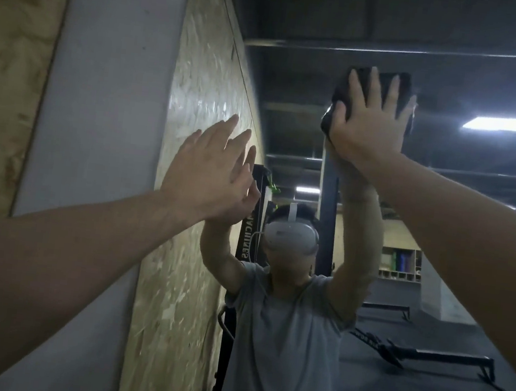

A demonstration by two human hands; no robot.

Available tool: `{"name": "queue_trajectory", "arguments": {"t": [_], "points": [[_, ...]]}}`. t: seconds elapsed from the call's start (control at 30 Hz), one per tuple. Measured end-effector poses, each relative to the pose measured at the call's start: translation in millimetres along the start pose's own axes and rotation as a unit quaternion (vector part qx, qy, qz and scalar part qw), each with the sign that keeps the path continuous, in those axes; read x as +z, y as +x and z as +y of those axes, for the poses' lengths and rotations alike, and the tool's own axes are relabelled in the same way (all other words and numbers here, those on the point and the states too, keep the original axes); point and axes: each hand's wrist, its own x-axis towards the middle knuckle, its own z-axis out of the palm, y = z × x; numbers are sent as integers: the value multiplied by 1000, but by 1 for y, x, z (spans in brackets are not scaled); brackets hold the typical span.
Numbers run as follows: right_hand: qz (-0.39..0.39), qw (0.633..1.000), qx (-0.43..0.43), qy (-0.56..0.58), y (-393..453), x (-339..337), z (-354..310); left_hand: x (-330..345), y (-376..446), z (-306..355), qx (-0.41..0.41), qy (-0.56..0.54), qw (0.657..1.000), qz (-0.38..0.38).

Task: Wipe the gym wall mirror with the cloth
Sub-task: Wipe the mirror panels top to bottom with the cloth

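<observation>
The wall mirror (441, 216) fills the middle and right of the head view and reflects a person in a grey shirt with both arms raised. My right hand (371, 124) is pressed flat, fingers spread, on a dark folded cloth (372, 79), which lies against the glass high up. My left hand (210, 177) is raised to the left of it, fingers apart, holding nothing, its fingertips at or near the glass beside the mirror's left edge. Whether that hand touches the glass I cannot tell.
A grey wall strip (99, 113) and chipboard panels (7, 70) border the mirror on the left. The reflection shows a chipboard wall (197, 156), a black rack upright (327, 209), low black benches (440, 357) on a dark floor and ceiling lights (512, 124).
</observation>
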Motion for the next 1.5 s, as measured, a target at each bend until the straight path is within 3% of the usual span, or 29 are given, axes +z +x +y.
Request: {"name": "queue_trajectory", "arguments": {"t": [0.27, 0.4, 0.5, 0.57, 0.73, 0.93, 1.13, 1.5], "points": [[-14, 990, -137, -23, 16, 24, -177, 18, -9, -84, 31, -11, 999, 14], [-24, 978, -203, -29, 13, 32, -202, 28, -12, -87, 54, -42, 997, 38], [-28, 963, -265, -35, 11, 28, -184, 37, -14, -81, 52, -31, 996, 61], [-22, 969, -245, -31, 11, 24, -152, 40, -10, -73, 44, -29, 997, 55], [6, 996, -82, -26, 20, 7, -43, 38, 11, -34, 41, -61, 996, 44], [26, 996, 83, -7, 25, -10, 44, 37, 34, -19, 48, -50, 996, 51], [9, 993, 122, -7, 44, -5, 5, 25, 24, -41, 45, -14, 999, 18], [17, 998, -60, -24, 62, 27, -193, 20, -6, -132, 36, -40, 998, 33]]}}
